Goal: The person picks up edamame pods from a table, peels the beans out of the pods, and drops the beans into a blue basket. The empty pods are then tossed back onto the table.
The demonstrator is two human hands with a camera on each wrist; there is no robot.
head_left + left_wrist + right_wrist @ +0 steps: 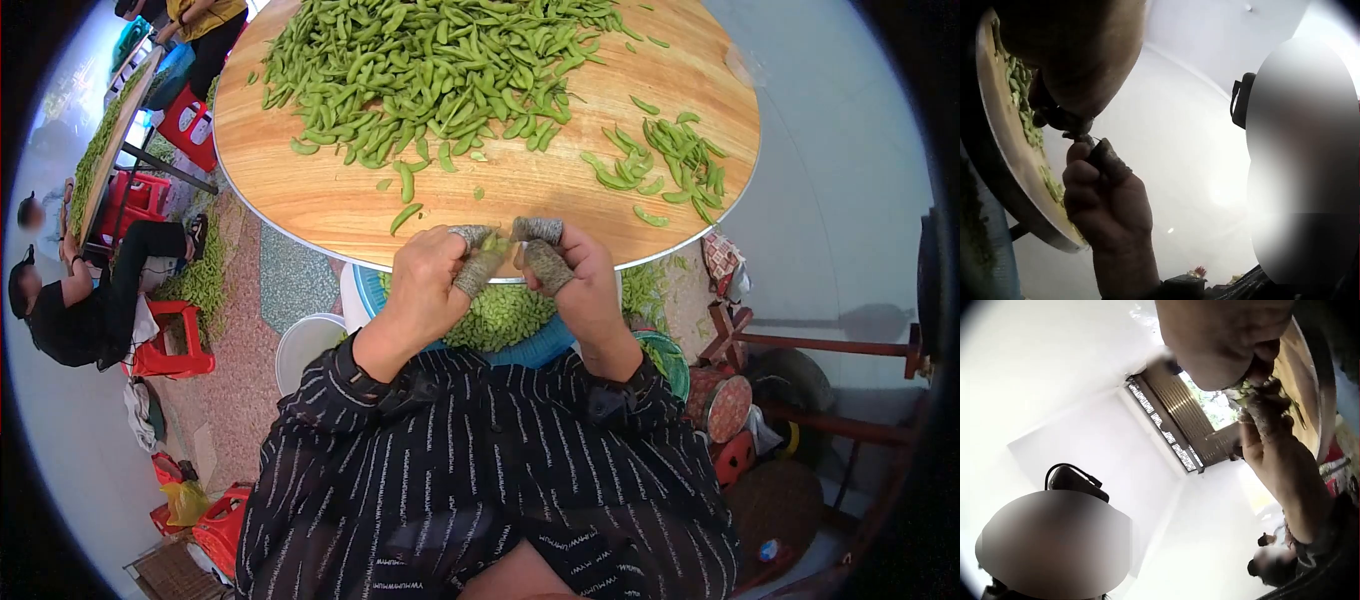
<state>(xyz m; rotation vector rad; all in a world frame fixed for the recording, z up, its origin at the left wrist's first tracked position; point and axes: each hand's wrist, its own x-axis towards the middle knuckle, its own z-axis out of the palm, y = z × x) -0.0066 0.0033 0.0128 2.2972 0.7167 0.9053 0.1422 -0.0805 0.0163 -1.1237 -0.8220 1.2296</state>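
Note:
Both hands meet just past the table's near edge, over a blue basin (535, 345) of shelled green beans (500, 318). My left hand (422, 290) pinches a green bean pod (494, 243) between thumb and forefinger, both wrapped in grey tape. My right hand (588, 290), with thumb and forefinger taped likewise, pinches the pod's other end. Fingers hide most of the pod. In the right wrist view a bit of green shows between the fingertips. A big heap of bean pods (410, 75) covers the far part of the round wooden table (320, 200).
A smaller pile of pods (680, 155) lies at the table's right, with a few loose ones near the front. On the floor left stands a white bucket (308, 345); at right, a green basket (668, 365). People sit by another table at left, near red stools (180, 340).

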